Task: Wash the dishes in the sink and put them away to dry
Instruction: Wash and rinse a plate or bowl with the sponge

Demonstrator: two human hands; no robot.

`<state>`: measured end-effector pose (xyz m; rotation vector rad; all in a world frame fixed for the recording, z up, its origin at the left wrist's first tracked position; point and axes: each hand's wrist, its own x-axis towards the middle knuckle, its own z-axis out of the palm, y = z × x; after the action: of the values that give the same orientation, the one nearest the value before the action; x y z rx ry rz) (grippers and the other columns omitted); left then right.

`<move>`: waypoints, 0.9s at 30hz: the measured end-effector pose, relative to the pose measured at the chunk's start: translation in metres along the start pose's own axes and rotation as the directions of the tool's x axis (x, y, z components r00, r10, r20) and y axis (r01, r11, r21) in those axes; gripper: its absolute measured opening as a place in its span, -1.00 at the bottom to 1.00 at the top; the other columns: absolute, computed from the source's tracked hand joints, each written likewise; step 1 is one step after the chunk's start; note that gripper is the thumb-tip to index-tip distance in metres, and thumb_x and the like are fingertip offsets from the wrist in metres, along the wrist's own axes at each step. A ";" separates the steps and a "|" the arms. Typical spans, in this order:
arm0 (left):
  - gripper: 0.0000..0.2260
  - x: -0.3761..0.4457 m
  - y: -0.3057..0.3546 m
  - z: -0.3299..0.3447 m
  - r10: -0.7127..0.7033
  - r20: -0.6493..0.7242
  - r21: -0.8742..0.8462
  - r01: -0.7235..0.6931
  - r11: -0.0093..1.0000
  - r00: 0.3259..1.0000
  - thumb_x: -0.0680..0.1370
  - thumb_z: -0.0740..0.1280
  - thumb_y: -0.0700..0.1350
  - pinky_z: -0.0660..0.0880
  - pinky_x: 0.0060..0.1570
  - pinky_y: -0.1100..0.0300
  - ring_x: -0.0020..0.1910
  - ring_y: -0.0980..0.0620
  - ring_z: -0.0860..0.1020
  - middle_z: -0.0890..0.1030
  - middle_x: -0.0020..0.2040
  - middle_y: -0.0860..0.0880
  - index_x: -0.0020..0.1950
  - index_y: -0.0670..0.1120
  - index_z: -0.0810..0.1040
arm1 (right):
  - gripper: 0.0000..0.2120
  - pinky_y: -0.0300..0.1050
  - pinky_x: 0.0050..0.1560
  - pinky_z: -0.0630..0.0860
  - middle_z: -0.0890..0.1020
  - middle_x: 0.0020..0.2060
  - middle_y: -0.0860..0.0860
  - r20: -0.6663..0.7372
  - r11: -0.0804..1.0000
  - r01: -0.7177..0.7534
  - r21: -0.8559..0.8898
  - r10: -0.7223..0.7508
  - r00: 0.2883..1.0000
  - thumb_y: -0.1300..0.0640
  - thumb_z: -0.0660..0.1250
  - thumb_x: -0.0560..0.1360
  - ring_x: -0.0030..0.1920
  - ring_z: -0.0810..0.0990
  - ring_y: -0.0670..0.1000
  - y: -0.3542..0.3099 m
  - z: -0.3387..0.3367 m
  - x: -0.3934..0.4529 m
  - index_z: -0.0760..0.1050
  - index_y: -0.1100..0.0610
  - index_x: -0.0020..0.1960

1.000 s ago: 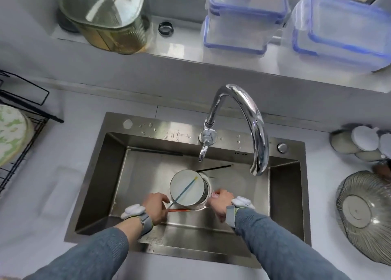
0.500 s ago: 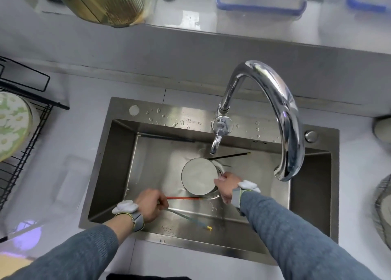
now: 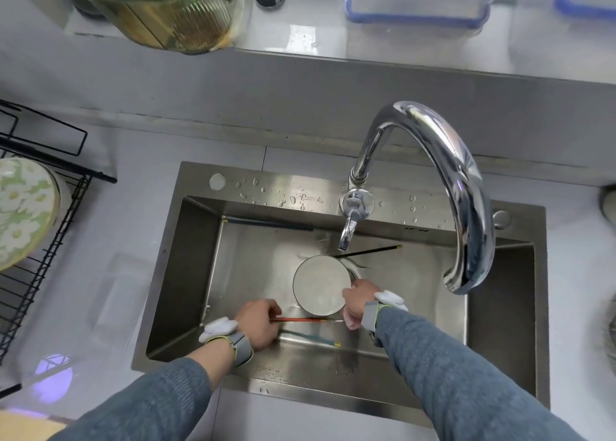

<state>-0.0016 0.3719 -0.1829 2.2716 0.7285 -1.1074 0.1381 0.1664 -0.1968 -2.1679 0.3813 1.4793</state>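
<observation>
A white round bowl (image 3: 320,284) stands on the floor of the steel sink (image 3: 186,274). My right hand (image 3: 358,302) grips the bowl's right rim. My left hand (image 3: 258,324) lies at the sink's front left and holds a red chopstick (image 3: 306,320) and a blue chopstick (image 3: 310,338) by their left ends. Both point right along the sink floor. A black chopstick (image 3: 366,251) lies behind the bowl. Another dark blue chopstick (image 3: 266,224) lies against the sink's back wall.
The chrome tap (image 3: 443,173) arches over the sink's right half, its spout above my right arm. A black wire drying rack (image 3: 33,264) with a green flowered plate (image 3: 23,207) stands on the left counter. Jars and plastic boxes (image 3: 413,0) line the back ledge.
The blue chopstick, which lay across the bowl, now lies on the sink floor in my left hand with the red one. My right hand stays on the bowl's rim. The view dipped.
</observation>
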 end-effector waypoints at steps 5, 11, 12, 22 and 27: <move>-0.64 -0.005 0.020 -0.005 -0.053 0.007 -0.367 0.052 0.929 0.999 0.44 0.45 0.16 0.49 0.17 0.22 0.05 0.05 0.62 0.65 0.10 0.12 0.18 0.10 0.55 | -0.79 0.01 -0.27 0.69 0.68 -0.27 0.23 -0.003 0.999 -0.017 0.050 0.017 1.000 0.14 0.20 0.60 -0.36 0.68 0.18 0.009 -0.005 -0.010 0.43 0.13 -0.21; -0.35 -0.020 0.047 -0.010 -0.034 0.063 -0.738 0.070 0.671 0.997 0.37 0.54 0.11 0.65 -0.01 -0.04 -0.21 -0.03 0.62 0.61 0.14 -0.06 0.40 0.00 0.42 | -0.69 -0.17 -0.33 0.57 0.70 -0.29 0.29 0.015 1.000 0.031 0.002 -0.031 0.999 0.15 0.12 0.62 -0.35 0.67 0.14 0.017 -0.026 -0.050 0.56 0.33 0.07; -0.32 -0.023 0.050 -0.010 -0.016 0.086 -0.774 0.077 0.629 0.996 0.39 0.54 0.06 0.65 0.01 -0.05 -0.20 -0.02 0.60 0.60 0.15 -0.07 0.45 -0.01 0.39 | -0.71 -0.20 -0.31 0.53 0.70 -0.32 0.23 -0.027 0.999 0.050 0.004 -0.050 0.998 0.15 0.15 0.63 -0.35 0.64 0.11 0.017 -0.028 -0.058 0.58 0.30 0.07; -0.59 -0.062 0.076 -0.013 0.125 0.176 -0.945 0.132 0.299 0.976 0.48 0.31 -0.29 0.67 0.03 -0.11 -0.07 -0.22 0.68 0.60 0.19 -0.20 0.32 -0.08 0.48 | -0.81 -0.16 -0.23 0.66 0.65 -0.15 0.19 -0.079 0.991 0.128 0.031 -0.125 0.989 0.14 0.25 0.60 -0.29 0.61 0.12 0.026 -0.039 -0.115 0.59 0.23 0.01; -0.71 -0.074 0.077 -0.011 0.125 0.108 -0.953 0.067 0.296 0.986 0.49 0.29 -0.26 0.63 0.13 -0.18 -0.17 -0.18 0.58 0.55 0.04 -0.22 0.20 -0.12 0.55 | -0.76 -0.08 -0.10 0.57 0.69 -0.11 0.11 -0.044 0.986 0.166 -0.027 -0.167 0.985 0.00 0.27 0.59 -0.08 0.65 0.12 0.037 -0.039 -0.131 0.61 0.13 -0.09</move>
<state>0.0156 0.3051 -0.1004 1.0827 0.9273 -0.5074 0.1022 0.1092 -0.0727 -2.1974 0.1935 1.3502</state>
